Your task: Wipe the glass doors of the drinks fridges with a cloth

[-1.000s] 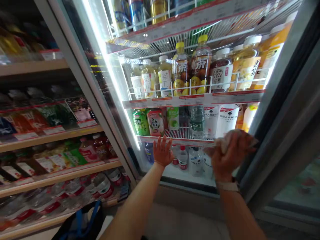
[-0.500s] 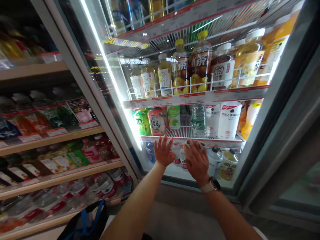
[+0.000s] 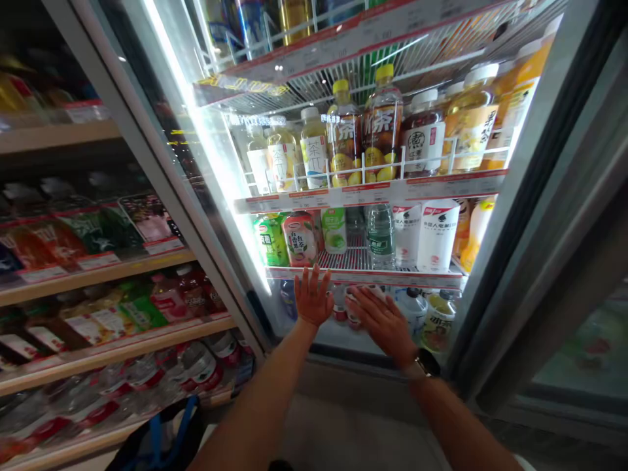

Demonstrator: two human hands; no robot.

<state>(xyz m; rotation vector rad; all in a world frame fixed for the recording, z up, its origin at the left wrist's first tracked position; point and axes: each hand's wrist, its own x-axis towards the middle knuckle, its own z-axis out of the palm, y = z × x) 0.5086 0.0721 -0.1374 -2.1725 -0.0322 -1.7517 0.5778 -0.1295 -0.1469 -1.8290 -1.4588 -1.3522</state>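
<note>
My left hand (image 3: 313, 297) is spread flat against the glass door (image 3: 324, 337) of a lit drinks fridge, just below the shelf with the red and white price strip. My right hand (image 3: 381, 317) lies with fingers stretched over a whitish wiping cloth (image 3: 362, 292), pressing it to the same glass. Most of the cloth is hidden under the palm, and a watch (image 3: 426, 364) is on that wrist. Behind the glass, near the hands, stand a red-labelled carton-like bottle (image 3: 299, 239), a clear water bottle (image 3: 381, 237) and white bottles (image 3: 438, 235).
Wooden shelves (image 3: 98, 263) filled with drink bottles run along the left. A dark bag with blue handles (image 3: 159, 435) sits at the lower left. The fridge's thick frame (image 3: 530, 248) rises at the right, and grey floor (image 3: 338, 418) lies below.
My right hand has slid left with the cloth, and its fingers now point more to the left. My left hand stays spread on the glass. The view has shifted slightly.
</note>
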